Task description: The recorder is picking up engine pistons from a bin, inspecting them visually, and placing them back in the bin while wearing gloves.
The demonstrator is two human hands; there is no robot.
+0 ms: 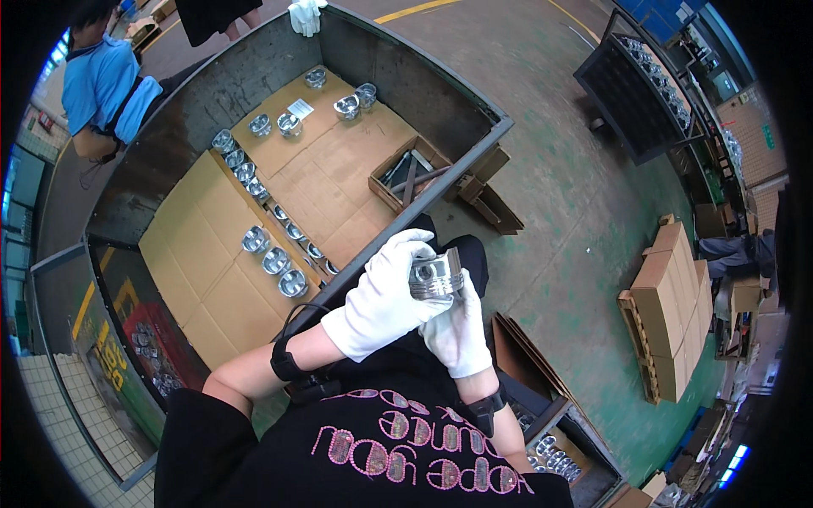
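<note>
A shiny metal piston (436,276) is held in front of my body, its ring grooves toward the lower end. My left hand (381,296), in a white glove, grips it from the left with the fingers curled over its upper side. My right hand (458,332), gloved too, closes on it from below and from the right; some of its fingers are hidden behind the piston. Beyond my hands, several similar pistons (277,261) stand on cardboard sheets (207,245) inside a large metal bin (423,72). More lie in a row along a gap between the sheets.
A small wooden box (388,184) with tools sits in the bin's right corner. White cloth (306,17) hangs on the far rim. A person in blue (102,85) is beyond the left wall. To the right are a black cart (631,106) of metal parts and cartons (673,296) on a pallet.
</note>
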